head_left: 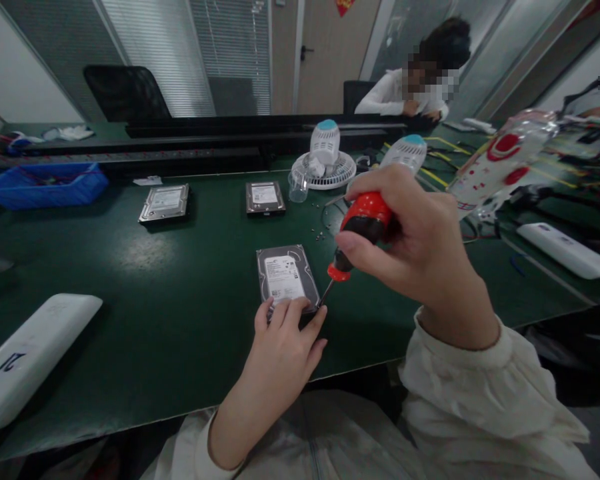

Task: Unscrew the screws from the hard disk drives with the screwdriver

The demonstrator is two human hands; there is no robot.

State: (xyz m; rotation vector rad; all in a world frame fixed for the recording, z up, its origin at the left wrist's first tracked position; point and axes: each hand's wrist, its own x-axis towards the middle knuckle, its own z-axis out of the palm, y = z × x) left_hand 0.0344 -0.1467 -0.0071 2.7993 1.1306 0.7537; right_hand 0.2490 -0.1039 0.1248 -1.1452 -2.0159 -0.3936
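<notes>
A hard drive (284,272) with a white label lies flat on the green table. My left hand (284,340) grips its near edge, fingers resting over the top and close together. Closed around the red and black handle of a screwdriver (366,219) is my right hand (420,243). The screwdriver slants down to the left, its tip at the drive's near right corner beside my left fingers. Whether the tip sits in a screw is too small to tell. Several small loose screws (320,233) lie beyond the drive.
Two more hard drives, one left (165,202) and one centre (265,197), lie farther back. Nearby are a white fan (325,167), a clear cup (299,186) and a blue bin (45,187). White devices flank me, left (40,353) and right (570,250). A person (390,93) sits opposite.
</notes>
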